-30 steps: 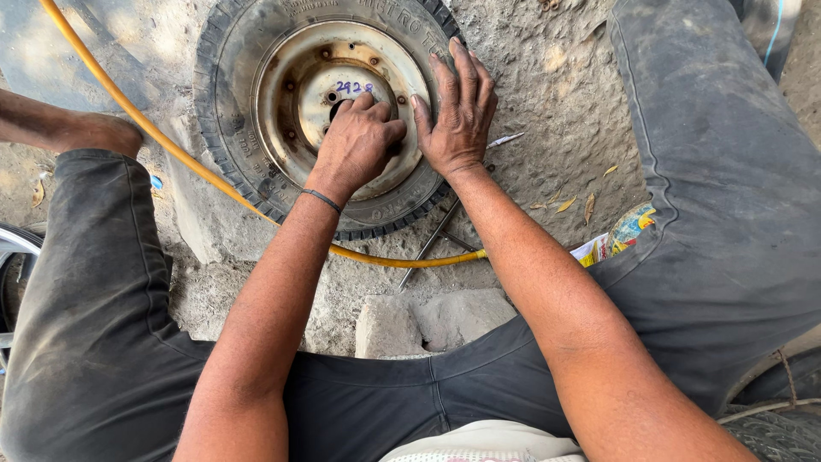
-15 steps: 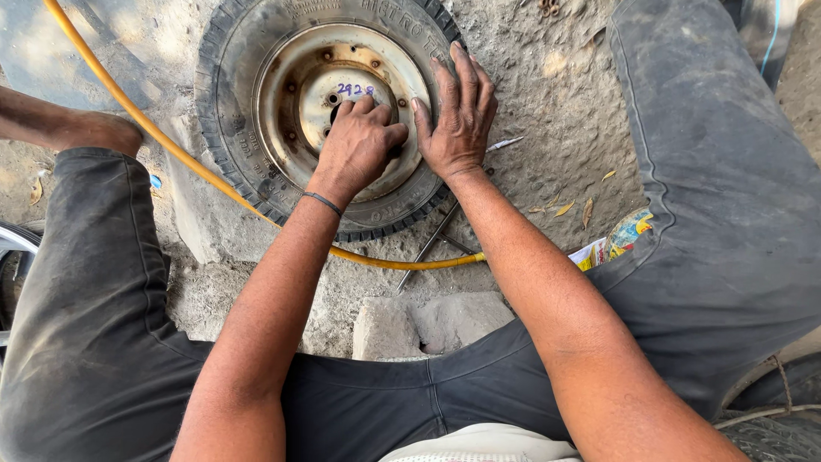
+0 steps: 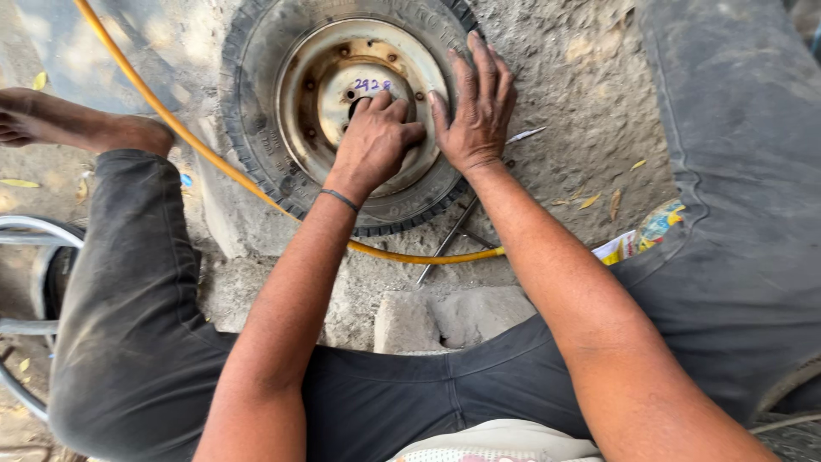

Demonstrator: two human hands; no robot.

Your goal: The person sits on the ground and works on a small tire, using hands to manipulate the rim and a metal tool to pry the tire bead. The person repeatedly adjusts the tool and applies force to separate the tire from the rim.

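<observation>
A small black tyre (image 3: pixel 248 94) on a rusty metal rim (image 3: pixel 316 77) lies flat on the dusty ground between my knees. My left hand (image 3: pixel 374 141) rests knuckles-up on the rim's centre disc, fingers curled at the hub hole; whether it grips anything is hidden. My right hand (image 3: pixel 476 107) lies flat with fingers spread over the rim's right edge and the tyre, pressing down. A dark band circles my left wrist.
A yellow hose (image 3: pixel 162 115) runs from the top left under the tyre to the right. A thin metal rod (image 3: pixel 446 241) lies by it. Concrete blocks (image 3: pixel 453 316) sit before me, a colourful wrapper (image 3: pixel 652 231) at right, a metal wheel rim (image 3: pixel 26 257) at left.
Both hands stay on the wheel with only slight shifts; the left fingers have curled a little closer to the hub hole. The view has barely moved.
</observation>
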